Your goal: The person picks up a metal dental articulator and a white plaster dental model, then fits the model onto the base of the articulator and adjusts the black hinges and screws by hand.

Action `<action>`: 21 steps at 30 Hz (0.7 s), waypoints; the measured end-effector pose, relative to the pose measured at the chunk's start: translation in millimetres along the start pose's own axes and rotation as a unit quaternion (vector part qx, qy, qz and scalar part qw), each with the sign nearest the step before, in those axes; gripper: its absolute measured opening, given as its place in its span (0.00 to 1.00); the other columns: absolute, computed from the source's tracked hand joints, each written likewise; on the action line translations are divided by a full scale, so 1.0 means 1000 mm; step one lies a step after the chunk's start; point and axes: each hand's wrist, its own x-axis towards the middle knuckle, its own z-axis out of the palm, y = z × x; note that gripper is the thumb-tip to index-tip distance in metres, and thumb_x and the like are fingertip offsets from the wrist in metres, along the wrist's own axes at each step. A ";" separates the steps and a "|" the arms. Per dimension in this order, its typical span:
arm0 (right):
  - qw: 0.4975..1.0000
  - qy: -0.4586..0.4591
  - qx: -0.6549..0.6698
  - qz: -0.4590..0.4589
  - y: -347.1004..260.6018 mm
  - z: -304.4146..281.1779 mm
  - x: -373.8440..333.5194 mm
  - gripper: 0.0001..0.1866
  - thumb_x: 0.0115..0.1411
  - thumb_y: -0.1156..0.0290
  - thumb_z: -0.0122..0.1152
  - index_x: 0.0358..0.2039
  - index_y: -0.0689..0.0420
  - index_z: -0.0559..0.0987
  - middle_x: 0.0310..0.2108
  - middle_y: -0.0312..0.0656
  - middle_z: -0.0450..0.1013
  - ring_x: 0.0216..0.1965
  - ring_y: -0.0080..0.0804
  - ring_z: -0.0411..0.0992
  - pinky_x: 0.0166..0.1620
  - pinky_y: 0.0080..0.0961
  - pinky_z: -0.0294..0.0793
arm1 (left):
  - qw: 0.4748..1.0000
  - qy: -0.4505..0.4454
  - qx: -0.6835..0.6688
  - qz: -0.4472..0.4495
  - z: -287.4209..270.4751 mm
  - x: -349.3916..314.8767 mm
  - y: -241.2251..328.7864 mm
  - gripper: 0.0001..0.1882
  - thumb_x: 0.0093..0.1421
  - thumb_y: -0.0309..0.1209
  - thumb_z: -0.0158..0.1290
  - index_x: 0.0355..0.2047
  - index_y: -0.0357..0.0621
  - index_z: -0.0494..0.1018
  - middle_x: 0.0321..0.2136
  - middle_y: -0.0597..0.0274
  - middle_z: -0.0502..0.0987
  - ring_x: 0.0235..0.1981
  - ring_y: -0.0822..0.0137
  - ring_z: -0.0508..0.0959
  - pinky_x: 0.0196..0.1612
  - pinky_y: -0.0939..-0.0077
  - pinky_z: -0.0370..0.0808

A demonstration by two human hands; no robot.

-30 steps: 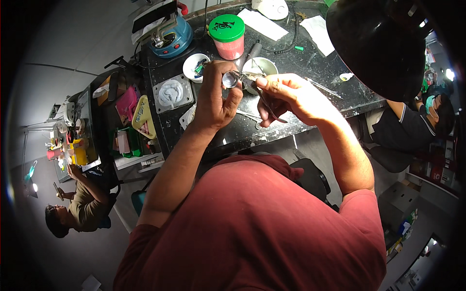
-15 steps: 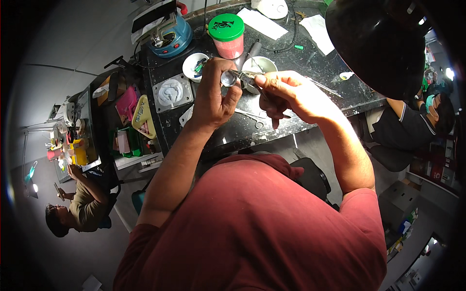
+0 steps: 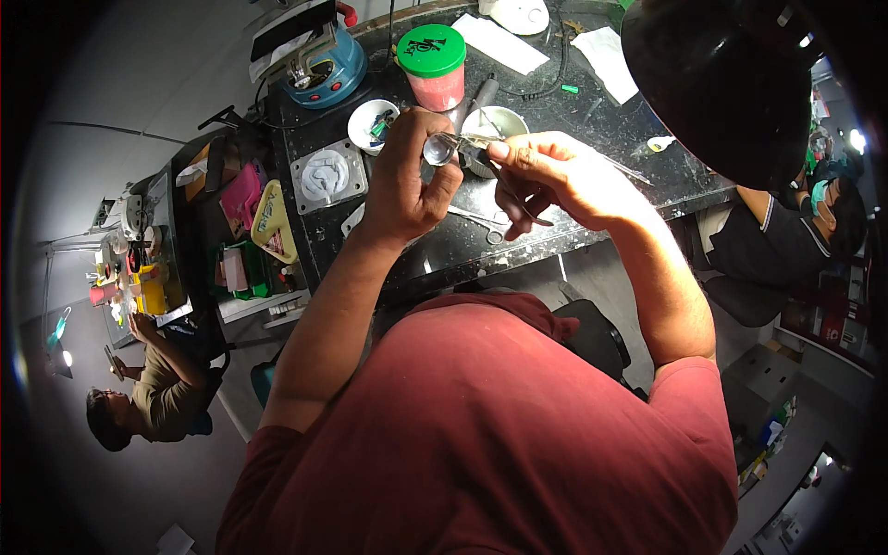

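The left hand [image 3: 413, 178] grips a shiny round piece [image 3: 438, 151], which a slip of the seeming pliers [image 3: 475, 155] clasped in the right hand [image 3: 553, 174] could knock loose.

Your left hand [image 3: 412, 180] curls near your right hand [image 3: 550, 176]
Your right thumb [image 3: 511, 155] points left; your forearms [image 3: 338, 319] angle inward.

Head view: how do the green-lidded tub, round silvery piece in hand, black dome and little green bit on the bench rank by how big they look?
1. Black dome
2. Green-lidded tub
3. Round silvery piece
4. Little green bit
The dome may look bigger for being nearer the camera.
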 end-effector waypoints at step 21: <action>0.999 -0.031 -0.023 -0.021 0.003 -0.005 0.000 0.23 0.68 0.48 0.51 0.26 0.55 0.74 0.19 0.37 0.72 0.22 0.27 0.77 0.26 0.23 0.75 | 0.998 -0.040 -0.026 -0.049 -0.007 0.006 0.008 0.14 0.45 0.24 0.50 0.35 0.38 0.69 0.29 0.50 0.71 0.31 0.51 0.75 0.37 0.64 0.73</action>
